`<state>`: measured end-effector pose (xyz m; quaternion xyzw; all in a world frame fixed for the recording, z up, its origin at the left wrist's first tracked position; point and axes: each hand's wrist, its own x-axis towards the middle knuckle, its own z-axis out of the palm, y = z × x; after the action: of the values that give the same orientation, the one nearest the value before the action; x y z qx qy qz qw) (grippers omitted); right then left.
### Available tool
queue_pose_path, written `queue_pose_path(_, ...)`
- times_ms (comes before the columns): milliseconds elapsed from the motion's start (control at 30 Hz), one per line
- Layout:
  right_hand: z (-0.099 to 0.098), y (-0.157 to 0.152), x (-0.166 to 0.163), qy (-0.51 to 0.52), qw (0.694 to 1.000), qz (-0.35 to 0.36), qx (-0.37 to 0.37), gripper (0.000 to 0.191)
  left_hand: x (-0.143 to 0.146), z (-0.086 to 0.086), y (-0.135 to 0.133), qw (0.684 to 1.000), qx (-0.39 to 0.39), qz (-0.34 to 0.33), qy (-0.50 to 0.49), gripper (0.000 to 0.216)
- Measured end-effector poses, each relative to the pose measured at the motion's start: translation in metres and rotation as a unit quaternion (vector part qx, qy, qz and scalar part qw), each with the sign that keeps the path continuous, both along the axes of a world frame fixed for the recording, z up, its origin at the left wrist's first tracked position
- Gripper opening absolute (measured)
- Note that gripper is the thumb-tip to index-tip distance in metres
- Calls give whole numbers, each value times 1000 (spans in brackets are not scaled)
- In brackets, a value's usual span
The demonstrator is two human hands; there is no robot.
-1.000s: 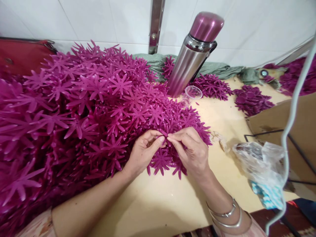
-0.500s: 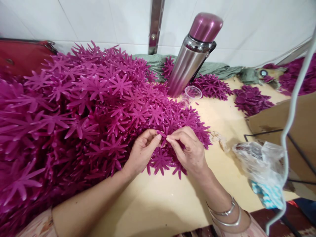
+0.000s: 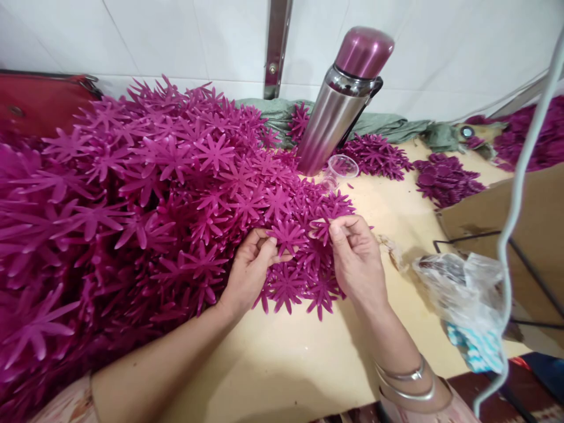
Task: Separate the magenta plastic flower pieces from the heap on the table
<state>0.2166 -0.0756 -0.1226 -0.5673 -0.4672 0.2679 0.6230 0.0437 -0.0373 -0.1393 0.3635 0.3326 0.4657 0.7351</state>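
A big heap of magenta artificial flower pieces (image 3: 214,154), each with several narrow petals, spreads across the left and middle of the table. At its front right edge my left hand (image 3: 251,264) pinches one flower piece (image 3: 288,236) between thumb and fingers, its petals fanned out to the right. My right hand (image 3: 359,258) is a short way to the right, thumb and index finger closed on another magenta flower piece (image 3: 321,230), partly hidden by the fingers. Several more flower pieces lie just below, between my hands.
Behind the heap stands a steel thermos (image 3: 341,100) with a purple cap, beside a clear plastic cup (image 3: 342,167). Smaller magenta piles (image 3: 447,179) lie farther right. A cardboard box (image 3: 506,217), a plastic bag (image 3: 462,288) and a hanging pale cable (image 3: 513,229) occupy the right side.
My hands, which were close together over one spot, have parted. The right has moved to the right with a flower piece; the left has stayed nearly in place, now holding a spread flower piece.
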Motion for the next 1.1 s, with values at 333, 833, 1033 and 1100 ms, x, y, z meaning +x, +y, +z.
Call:
queue_pose_path(333, 14, 4, 3, 267, 958, 96, -46, 48, -2, 4, 1, 999, -27, 4, -22, 20)
queue_pose_path(833, 13, 1, 0, 227, 972, 43, -48, 19, -3, 4, -9, 971, 176, -62, 148, 16)
queue_pose_path(1033, 9, -3, 5, 131, 988, 35, -75, 30, -6, 10, -9, 960, 196, -56, 192, 23)
queue_pose_path(1100, 11, -6, 3, 82, 989, 68, -101, 34, -6, 11, -9, 966, 181, -56, 178, 28)
